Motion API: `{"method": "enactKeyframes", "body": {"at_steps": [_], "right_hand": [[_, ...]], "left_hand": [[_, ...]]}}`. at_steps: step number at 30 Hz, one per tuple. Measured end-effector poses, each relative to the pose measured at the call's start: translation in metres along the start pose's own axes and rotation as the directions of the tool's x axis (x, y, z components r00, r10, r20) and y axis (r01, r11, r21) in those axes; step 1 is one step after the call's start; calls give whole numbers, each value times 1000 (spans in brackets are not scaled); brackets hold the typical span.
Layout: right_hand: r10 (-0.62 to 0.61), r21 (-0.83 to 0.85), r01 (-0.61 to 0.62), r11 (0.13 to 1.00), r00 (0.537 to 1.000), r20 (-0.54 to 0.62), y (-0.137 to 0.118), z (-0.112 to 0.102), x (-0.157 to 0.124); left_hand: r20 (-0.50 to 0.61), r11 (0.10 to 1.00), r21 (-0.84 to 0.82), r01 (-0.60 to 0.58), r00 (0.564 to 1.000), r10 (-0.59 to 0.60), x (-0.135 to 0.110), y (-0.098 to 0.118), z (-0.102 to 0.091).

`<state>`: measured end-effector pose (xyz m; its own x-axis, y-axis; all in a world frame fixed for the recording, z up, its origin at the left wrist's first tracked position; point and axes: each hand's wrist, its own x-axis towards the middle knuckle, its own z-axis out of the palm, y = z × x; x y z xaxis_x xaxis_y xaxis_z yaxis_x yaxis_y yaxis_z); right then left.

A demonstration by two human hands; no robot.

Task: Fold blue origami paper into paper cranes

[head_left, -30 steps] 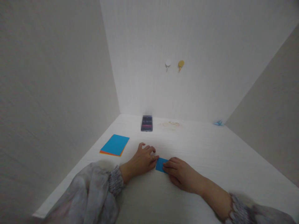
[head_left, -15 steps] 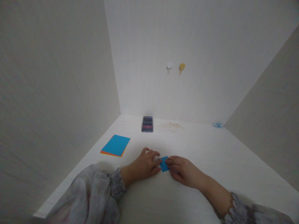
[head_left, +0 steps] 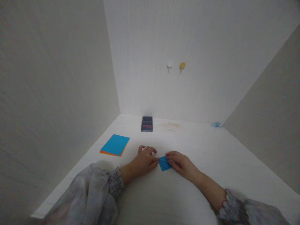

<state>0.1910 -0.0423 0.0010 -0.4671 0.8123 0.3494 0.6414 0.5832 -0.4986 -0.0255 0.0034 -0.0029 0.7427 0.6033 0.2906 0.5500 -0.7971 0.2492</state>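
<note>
A small blue folded paper with crease lines rests on the white tabletop in front of me. At its left corner, my left hand pinches it with thumb and forefinger, the other fingers curled above. My right hand grips the paper's right side, its fingertips over the edge and covering part of it.
To the left lies a stack of square paper, blue on top with orange and yellow edges below. A pixelated dark phone-like object stands near the back wall. A light-blue paper piece is in the right back corner. Two hooks hang on the wall.
My left fingers have drawn back to the paper's left corner, and my right fingers have shifted to its upper right edge. More of the paper's creased face shows now.
</note>
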Motion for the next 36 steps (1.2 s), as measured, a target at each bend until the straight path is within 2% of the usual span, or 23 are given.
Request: {"method": "enactKeyframes", "body": {"at_steps": [1,4,7,10,13,20,23,26,31,36], "right_hand": [[31,-5,-32,999,999,-45,2,2,3],[117,-53,-121,991,990,-74,3,10,12],[226,-86,-230,969,973,-49,3,15,18],[368,-108,-367,924,930,-15,3,16,21],[433,-123,-428,895,901,14,2,15,23],[467,-109,-462,880,884,23,-1,14,24],[461,30,-464,885,884,72,-1,15,22],[417,189,-424,886,906,80,-2,15,21],[362,232,-344,910,931,-38,-10,9,23],[306,255,-266,930,943,-130,-9,8,21]], "left_hand": [[1,1000,-5,-3,1000,3,0,0,0],[-4,1000,-18,-7,1000,7,0,2,-2],[-2,1000,-23,-14,1000,14,1,4,-5],[-3,999,-24,-26,1000,26,2,6,-6],[-10,999,-41,-13,1000,12,3,7,-6],[-43,987,-157,31,998,-39,6,3,0],[-52,975,-212,65,996,-77,7,4,0],[-22,960,-245,134,989,-144,8,5,-1],[-21,916,-373,146,986,-166,9,3,0],[5,798,-558,228,963,-271,10,-1,6]]}}
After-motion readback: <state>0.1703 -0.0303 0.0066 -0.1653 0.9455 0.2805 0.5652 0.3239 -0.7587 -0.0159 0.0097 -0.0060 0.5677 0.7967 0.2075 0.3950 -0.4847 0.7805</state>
